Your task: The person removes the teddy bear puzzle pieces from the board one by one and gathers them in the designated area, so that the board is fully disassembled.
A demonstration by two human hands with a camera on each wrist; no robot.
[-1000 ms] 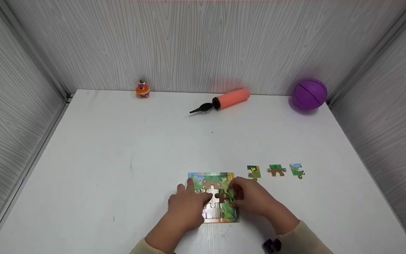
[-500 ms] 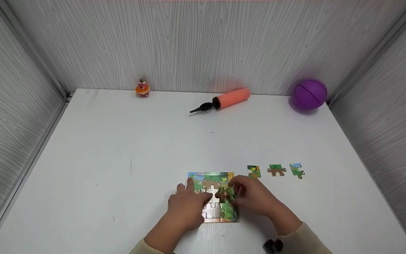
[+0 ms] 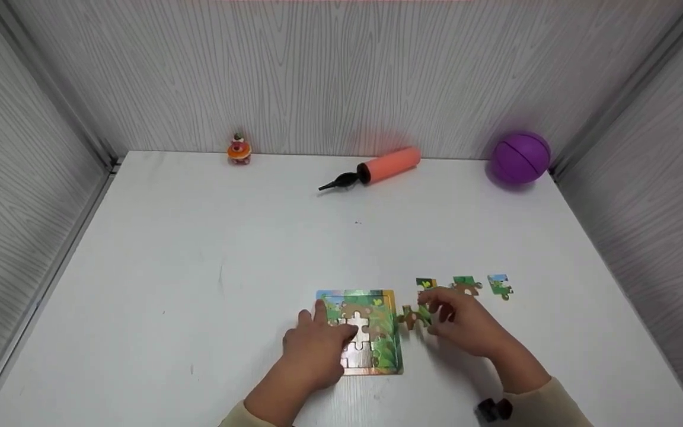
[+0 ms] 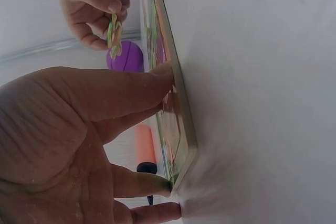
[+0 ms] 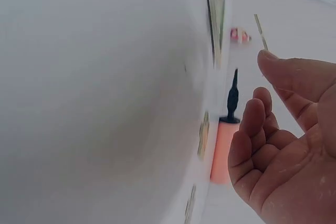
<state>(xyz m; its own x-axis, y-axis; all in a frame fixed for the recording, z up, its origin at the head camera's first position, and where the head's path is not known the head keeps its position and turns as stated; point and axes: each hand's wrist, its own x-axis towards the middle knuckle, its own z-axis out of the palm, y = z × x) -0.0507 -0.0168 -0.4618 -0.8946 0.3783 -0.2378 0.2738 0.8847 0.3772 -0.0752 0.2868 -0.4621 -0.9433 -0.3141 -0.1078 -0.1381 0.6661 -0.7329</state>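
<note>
A jigsaw puzzle board (image 3: 398, 356) with a picture frame border lies on the table; bare slots show at its middle and lower part. My left hand (image 3: 313, 353) rests on the board's left side with spread fingers, the thumb reaching across to the middle, as the left wrist view also shows. Between thumb and fingertip, my right hand (image 3: 472, 325) pinches a green and brown puzzle piece (image 3: 410, 318), lifted just right of the board. In the right wrist view that puzzle piece (image 5: 260, 31) appears edge-on above the table.
Loose puzzle pieces lie in a row behind my right hand, one with a duck (image 3: 426, 283), one brown and green (image 3: 466, 281), one light blue (image 3: 500, 286). Farther back are a small figurine (image 3: 239, 150), an orange hand pump (image 3: 392, 166) and a purple ball (image 3: 520, 158).
My right hand has lifted the brown and green puzzle piece out of the board's right side and moved it rightward. My left hand stays in place on the board.
</note>
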